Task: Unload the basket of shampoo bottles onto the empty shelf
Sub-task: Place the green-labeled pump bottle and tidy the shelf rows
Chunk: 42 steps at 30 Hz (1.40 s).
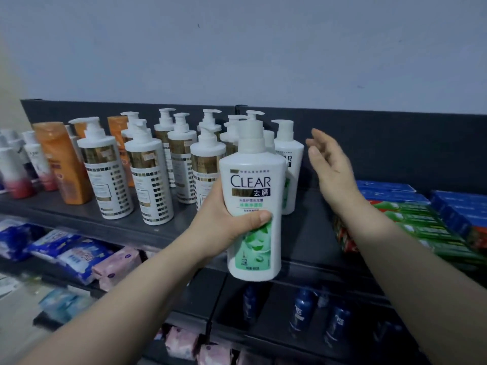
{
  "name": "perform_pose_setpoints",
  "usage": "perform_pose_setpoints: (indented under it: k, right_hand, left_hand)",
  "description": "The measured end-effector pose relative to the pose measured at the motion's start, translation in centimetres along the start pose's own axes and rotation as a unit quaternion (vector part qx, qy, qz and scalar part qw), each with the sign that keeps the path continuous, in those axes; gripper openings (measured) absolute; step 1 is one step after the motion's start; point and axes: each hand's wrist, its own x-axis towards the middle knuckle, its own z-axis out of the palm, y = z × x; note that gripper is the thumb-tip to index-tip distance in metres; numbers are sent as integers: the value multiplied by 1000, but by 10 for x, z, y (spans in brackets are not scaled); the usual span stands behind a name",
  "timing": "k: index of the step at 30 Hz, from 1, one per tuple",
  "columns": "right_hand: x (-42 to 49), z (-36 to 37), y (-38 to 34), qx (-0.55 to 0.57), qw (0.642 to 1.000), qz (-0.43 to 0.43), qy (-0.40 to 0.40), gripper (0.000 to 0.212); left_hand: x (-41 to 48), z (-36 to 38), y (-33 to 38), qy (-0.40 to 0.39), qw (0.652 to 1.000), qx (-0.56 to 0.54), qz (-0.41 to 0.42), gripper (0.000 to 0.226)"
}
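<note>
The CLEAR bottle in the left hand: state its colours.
CLEAR bottle: white body and pump, green leaf pattern on the lower label; seen in the head view.

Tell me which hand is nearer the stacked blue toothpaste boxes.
Right. The right hand hovers open just left of the stacked blue toothpaste boxes; the left hand is farther left.

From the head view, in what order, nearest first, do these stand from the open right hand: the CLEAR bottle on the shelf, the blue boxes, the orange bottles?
Measured from the right hand:
1. CLEAR bottle on the shelf, just to its left.
2. Blue boxes, to its right, lower on the shelf.
3. Orange bottles, far left of the shelf.
</note>
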Motion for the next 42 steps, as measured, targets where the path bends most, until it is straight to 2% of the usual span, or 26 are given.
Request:
perform_pose_setpoints:
  k: [2,5,6,8,11,14,16,19,22,26,29,33,39,42]
  right_hand:
    - [-19,-4,-30,11,999,-17,-50,37]
    - [-42,-10,-63,9,990,1,-139,41]
    - [-47,-13,-70,6,986,10,-165,41]
    - [-53,-19,-81,-8,981,32,-193,46]
    - [-53,-30,-84,-28,984,54,-165,49]
    - [-46,-41,-82,-40,989,53,-129,46]
    - [-37,-50,-79,-45,992,53,-102,48]
    - [-13,-68,-69,-48,996,55,-51,40]
    - [17,-81,-56,-57,997,57,-14,46]
    - [55,-85,-29,-73,995,66,9,56]
    - [79,-80,-7,-72,995,74,18,58]
    - [109,-69,23,-64,994,84,16,59]
    - [133,-50,74,-53,992,118,-15,63]
    - [135,-40,99,-54,989,134,-32,67]
  left_hand:
    - [2,13,1,-15,1000,-13,5,67]
    - [6,31,1,-47,998,-17,38,48]
    - [7,37,1,-53,998,-23,39,53]
    - [9,49,0,-51,998,-38,24,78]
    - [12,65,3,-51,998,-20,22,90]
    - [18,70,10,-66,997,27,40,85]
    - [20,62,12,-49,993,83,64,81]
    - [19,45,14,34,976,174,124,61]
    - [24,33,13,140,943,230,193,41]
    - [40,28,9,170,922,300,176,64]
    - [51,30,0,161,928,308,135,87]
    - [63,36,-14,165,943,273,101,105]
    - [66,40,-40,157,963,209,68,115]
    - [67,36,-51,142,975,166,44,110]
